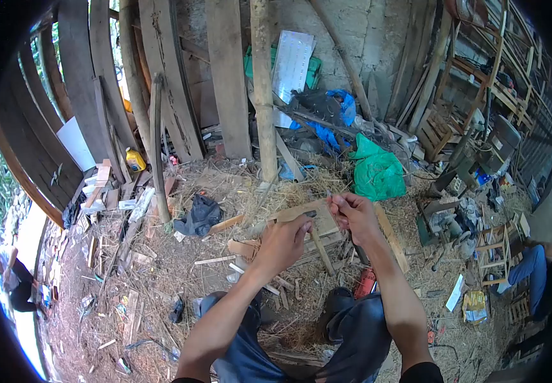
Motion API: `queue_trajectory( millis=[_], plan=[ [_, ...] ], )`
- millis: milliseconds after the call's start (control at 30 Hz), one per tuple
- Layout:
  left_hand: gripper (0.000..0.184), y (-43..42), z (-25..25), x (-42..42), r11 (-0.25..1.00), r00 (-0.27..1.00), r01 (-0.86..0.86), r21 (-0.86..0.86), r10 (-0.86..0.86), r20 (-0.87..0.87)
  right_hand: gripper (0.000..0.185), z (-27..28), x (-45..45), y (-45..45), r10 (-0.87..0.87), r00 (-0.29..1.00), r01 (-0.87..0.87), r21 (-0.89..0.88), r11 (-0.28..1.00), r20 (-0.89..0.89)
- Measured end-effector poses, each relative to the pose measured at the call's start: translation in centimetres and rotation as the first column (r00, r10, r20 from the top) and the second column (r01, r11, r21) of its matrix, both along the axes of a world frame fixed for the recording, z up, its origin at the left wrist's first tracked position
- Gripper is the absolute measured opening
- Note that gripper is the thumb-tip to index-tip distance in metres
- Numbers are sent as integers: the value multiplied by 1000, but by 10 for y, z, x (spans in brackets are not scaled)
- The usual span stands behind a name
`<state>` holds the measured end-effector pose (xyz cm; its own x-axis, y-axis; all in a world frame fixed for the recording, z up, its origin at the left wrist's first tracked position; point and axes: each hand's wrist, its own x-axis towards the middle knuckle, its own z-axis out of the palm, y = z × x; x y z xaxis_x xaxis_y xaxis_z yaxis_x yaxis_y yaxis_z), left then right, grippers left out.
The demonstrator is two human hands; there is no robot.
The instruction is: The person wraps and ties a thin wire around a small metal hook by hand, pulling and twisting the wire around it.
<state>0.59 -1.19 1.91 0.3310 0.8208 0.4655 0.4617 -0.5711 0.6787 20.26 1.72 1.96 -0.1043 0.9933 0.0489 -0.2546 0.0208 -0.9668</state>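
Note:
My left hand point(283, 244) is closed around the top of what looks like a hammer point(322, 254). Its dark head pokes out by my fingertips, and the pale wooden handle slants down toward my right foot. Beside it, my right hand point(356, 221) is raised with thumb and fingers pinched together. A small thin thing shows at those fingertips, too small to name. The two hands are close but apart. Beneath them lie wooden boards point(298, 210) on the straw-strewn ground, partly hidden by my hands.
A red can-like object point(366, 282) lies near my right leg. Ahead are a green plastic bag point(378, 171) and an upright wooden post point(264, 89). Dark plastic point(199, 216) and wood scraps lie leftward. Another person's leg point(529, 271) shows at right, beside a wooden frame point(493, 252).

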Motion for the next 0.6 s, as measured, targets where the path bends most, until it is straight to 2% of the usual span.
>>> queue_trajectory(
  millis=[100, 167, 233, 267, 333, 400, 467, 500, 567, 600],
  plan=[
    [7, -1, -1, -1, 999, 1000, -8, 44, 7, 26, 18, 7, 11, 1, -80, 996, 80, -5, 997, 29],
    [7, -5, 0, -10, 999, 999, 2, 46, -4, 40, 17, 0, 35, 12, -360, 932, 361, -1, 933, -44],
    [8, -10, 3, -24, 993, 994, -71, -93, 62, -95, 16, -3, 91, 21, -489, 843, 507, 25, 862, -224],
    [8, -9, 3, -27, 993, 993, -77, -88, 68, -98, 16, -8, 93, 19, -483, 845, 502, 27, 864, -229],
    [13, -5, 2, -30, 988, 985, -145, -47, 140, -96, 19, -14, 88, 7, -541, 833, 547, 33, 836, -113],
    [13, -4, 2, -26, 990, 982, -138, -38, 132, -133, 22, -15, 57, 0, -411, 911, 412, -17, 911, 42],
    [13, -4, 3, -17, 993, 980, -116, -29, 110, -164, 26, -19, 32, 6, -420, 870, 401, 125, 907, 258],
    [13, -3, 4, -15, 993, 982, -113, -37, 107, -154, 26, -11, 22, 3, -430, 866, 410, 129, 903, 257],
    [13, -3, 5, -13, 992, 983, -118, -45, 110, -148, 23, 5, 7, -5, -277, 960, 271, 111, 956, 46],
    [13, -3, 5, -12, 993, 985, -110, -31, 105, -134, 22, 2, 6, -3, -291, 955, 279, 154, 948, 57]
  ],
)
